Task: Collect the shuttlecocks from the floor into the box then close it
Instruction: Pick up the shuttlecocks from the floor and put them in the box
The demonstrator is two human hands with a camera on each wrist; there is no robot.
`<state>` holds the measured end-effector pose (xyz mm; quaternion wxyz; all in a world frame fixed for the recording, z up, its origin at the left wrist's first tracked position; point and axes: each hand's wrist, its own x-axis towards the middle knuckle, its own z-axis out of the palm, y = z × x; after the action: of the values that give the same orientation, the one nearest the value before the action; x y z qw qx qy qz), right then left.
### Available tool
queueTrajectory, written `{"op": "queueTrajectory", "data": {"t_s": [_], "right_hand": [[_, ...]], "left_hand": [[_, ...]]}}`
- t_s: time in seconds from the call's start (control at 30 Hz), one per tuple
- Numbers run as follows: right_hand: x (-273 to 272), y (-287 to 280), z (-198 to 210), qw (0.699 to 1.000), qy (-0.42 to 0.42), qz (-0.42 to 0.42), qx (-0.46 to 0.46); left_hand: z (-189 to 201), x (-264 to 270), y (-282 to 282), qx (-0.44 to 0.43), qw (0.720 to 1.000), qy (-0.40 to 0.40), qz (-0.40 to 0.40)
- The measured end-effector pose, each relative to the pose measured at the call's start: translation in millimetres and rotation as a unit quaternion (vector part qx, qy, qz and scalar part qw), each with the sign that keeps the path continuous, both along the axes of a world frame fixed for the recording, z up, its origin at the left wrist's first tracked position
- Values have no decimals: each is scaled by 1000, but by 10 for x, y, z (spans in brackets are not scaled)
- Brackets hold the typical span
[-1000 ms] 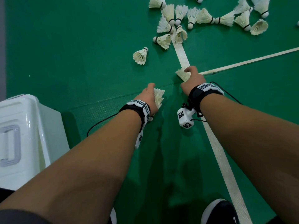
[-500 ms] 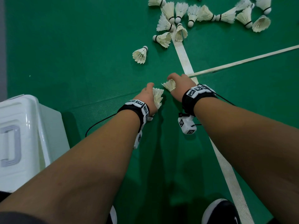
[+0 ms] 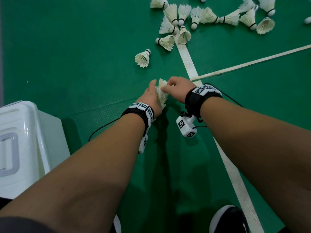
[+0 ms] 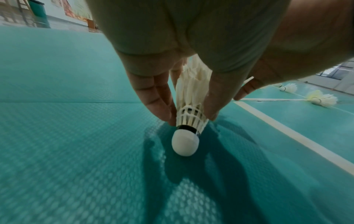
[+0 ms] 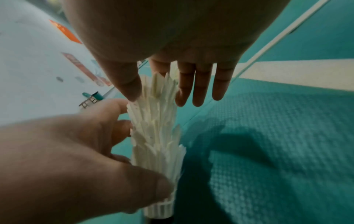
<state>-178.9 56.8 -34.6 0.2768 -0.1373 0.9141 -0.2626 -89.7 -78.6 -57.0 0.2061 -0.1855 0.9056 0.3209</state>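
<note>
My left hand [image 3: 151,96] grips a stack of nested white feather shuttlecocks [image 3: 161,96] just above the green floor. In the left wrist view the thumb and fingers [image 4: 162,103] clasp the stack [image 4: 189,109], whose cork points down. My right hand [image 3: 176,88] pinches the top shuttlecock [image 5: 161,86] by its feathers, seated in the stack [image 5: 157,144]. Its other fingers [image 5: 201,84] are straight. One loose shuttlecock [image 3: 143,58] lies further ahead, and several more [image 3: 185,19] lie clustered at the top. The white plastic box [image 3: 25,140] stands at the left edge.
A white court line [image 3: 188,59] runs from the cluster down to the lower right. A thin pale line [image 3: 252,63] branches off to the right. My black shoe [image 3: 227,219] is at the bottom. Black cables trail from both wrist cameras.
My right hand carried a shuttlecock left from the white court line to the left hand's stack and now holds it on top. The left hand stayed nearly in place.
</note>
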Motion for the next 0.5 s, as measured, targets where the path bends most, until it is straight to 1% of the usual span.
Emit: {"op": "queueTrajectory", "data": {"t_s": [0.07, 0.17, 0.2, 0.33, 0.4, 0.43, 0.5], "right_hand": [[38, 8, 9, 998, -43, -23, -34], [40, 14, 34, 992, -72, -67, -84], [25, 15, 30, 986, -86, -90, -114], [-47, 1, 7, 935, -171, -203, -235], [-82, -8, -54, 915, -207, -245, -245], [-91, -10, -104, 913, -220, -251, -233], [-120, -6, -247, 921, -221, -247, -207]], "left_hand": [[24, -26, 10, 13, 1000, 6, -7], [49, -72, 36, 27, 999, 35, -16], [52, -92, 47, 32, 998, 47, -15], [46, -156, 55, 66, 996, 50, 24], [44, -169, 35, 83, 994, 53, 38], [50, -174, 26, 88, 994, 53, 42], [57, -186, 11, 91, 994, 53, 43]]}}
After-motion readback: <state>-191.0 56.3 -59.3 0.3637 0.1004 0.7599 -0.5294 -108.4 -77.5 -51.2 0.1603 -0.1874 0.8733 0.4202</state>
